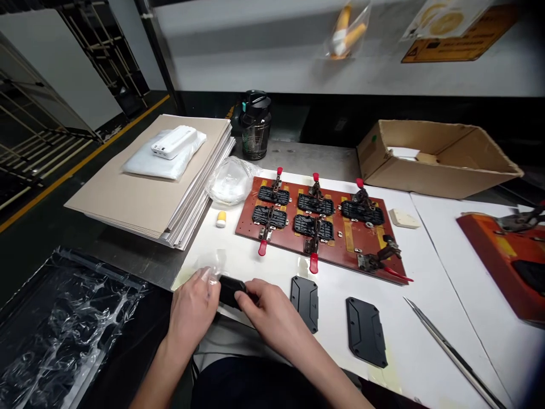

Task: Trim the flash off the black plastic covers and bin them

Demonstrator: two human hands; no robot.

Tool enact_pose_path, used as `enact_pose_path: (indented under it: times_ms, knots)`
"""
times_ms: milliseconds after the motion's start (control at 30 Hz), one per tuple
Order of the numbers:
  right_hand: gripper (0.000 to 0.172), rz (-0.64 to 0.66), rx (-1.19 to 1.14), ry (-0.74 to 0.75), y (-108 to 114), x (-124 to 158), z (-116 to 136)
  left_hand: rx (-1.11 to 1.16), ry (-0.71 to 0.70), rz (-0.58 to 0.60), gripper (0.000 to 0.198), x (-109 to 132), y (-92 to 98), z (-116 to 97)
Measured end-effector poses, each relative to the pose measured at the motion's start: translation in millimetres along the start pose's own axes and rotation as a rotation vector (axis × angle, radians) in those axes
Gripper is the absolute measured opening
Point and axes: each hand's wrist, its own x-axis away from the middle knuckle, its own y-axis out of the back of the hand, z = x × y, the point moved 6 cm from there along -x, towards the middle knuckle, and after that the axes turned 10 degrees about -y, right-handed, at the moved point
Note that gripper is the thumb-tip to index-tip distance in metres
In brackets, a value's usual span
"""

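Near the table's front edge, my left hand (196,301) and my right hand (264,304) hold a small black plate (230,291) between them. Clear plastic film (212,265) shows at the fingers of my left hand. To the right of my right hand lie a black cover (305,304) and, further right, another black cover (367,332), both flat on the white table surface. Behind them a reddish-brown fixture board (332,255) carries several black parts and several toggle clamps with red handles.
Cardboard sheets (128,187) are stacked at the left, with a white power bank (174,142) on top. A carton (443,170), a dark jug (256,128), metal tweezers (453,352), a small yellow-white item (221,219) and a second red board (489,244) are around.
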Motion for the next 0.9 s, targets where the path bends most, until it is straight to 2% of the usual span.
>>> enact_pose_path:
  times_ms: [67, 167, 200, 267, 300, 333, 367, 400, 433, 467, 500, 567, 600, 667, 733, 800, 867, 900]
  knots:
    - [0.031, 0.076, -0.115, 0.04, 2.5, -2.3, 3.6, -0.053, -0.158, 0.003, 0.023, 2.4, 4.2, -15.3]
    - [0.021, 0.318, -0.228, 0.093, -2.7, -2.3, 7.2, -0.09, -0.354, -0.006, 0.022, 6.0, 11.3, -35.4]
    - [0.019, 0.33, -0.218, 0.09, -1.9, -2.4, 6.0, -0.087, -0.396, -0.003, 0.022, 6.6, 13.9, -40.3]
    - [0.012, 0.173, -0.171, 0.081, 9.4, -4.5, 2.0, -0.044, -0.461, 0.009, 0.023, 6.6, 18.6, -48.1]
    - [0.023, 0.075, -0.153, 0.087, 16.3, -4.8, 1.0, 0.0, -0.49, 0.018, 0.023, 6.2, 20.5, -51.4]
    - [0.043, 0.024, -0.146, 0.103, 20.5, -4.4, 1.1, 0.051, -0.517, 0.026, 0.024, 5.6, 21.9, -54.2]
    - [0.061, 0.034, -0.155, 0.124, 21.0, -3.9, 2.2, 0.099, -0.536, 0.031, 0.025, 5.0, 22.9, -56.2]
    - [0.072, 0.102, -0.171, 0.155, 17.9, -3.1, 4.6, 0.139, -0.551, 0.028, 0.027, 4.7, 23.7, -57.5]
    - [0.073, 0.196, -0.191, 0.195, 13.0, -1.6, 7.9, 0.168, -0.554, 0.022, 0.03, 4.9, 24.0, -57.5]
    - [0.066, 0.285, -0.217, 0.236, 8.1, 0.1, 11.4, 0.191, -0.547, 0.015, 0.033, 5.9, 23.8, -56.4]
    - [0.051, 0.344, -0.254, 0.265, 4.5, 1.3, 14.1, 0.223, -0.526, 0.003, 0.033, 8.0, 23.6, -53.9]
    - [0.022, 0.34, -0.362, 0.239, 2.7, -1.2, 13.8, 0.39, -0.413, -0.011, 0.028, 14.9, 22.0, -43.5]
    - [0.018, 0.274, -0.417, 0.186, 4.5, -4.4, 10.5, 0.542, -0.303, -0.017, 0.023, 19.6, 19.8, -34.8]
    - [0.018, 0.105, -0.494, 0.075, 9.5, -9.2, 2.8, 0.938, 0.007, -0.054, 0.021, 31.6, 11.4, -12.8]
    - [0.018, 0.057, -0.518, 0.056, 7.5, -9.3, 3.7, 1.301, 0.33, -0.126, 0.031, 45.4, -0.5, 6.7]
    - [0.02, 0.191, -0.481, 0.12, -6.8, -5.6, 15.0, 1.556, 0.583, -0.136, 0.041, 56.3, -13.0, 17.6]
    - [0.022, 0.378, -0.382, 0.227, -28.5, 2.1, 29.8, 1.73, 0.765, -0.122, 0.049, 64.5, -21.0, 23.4]
    - [0.025, 0.427, -0.333, 0.273, -38.5, 5.7, 35.8, 1.802, 0.835, -0.145, 0.053, 68.4, -22.4, 26.0]
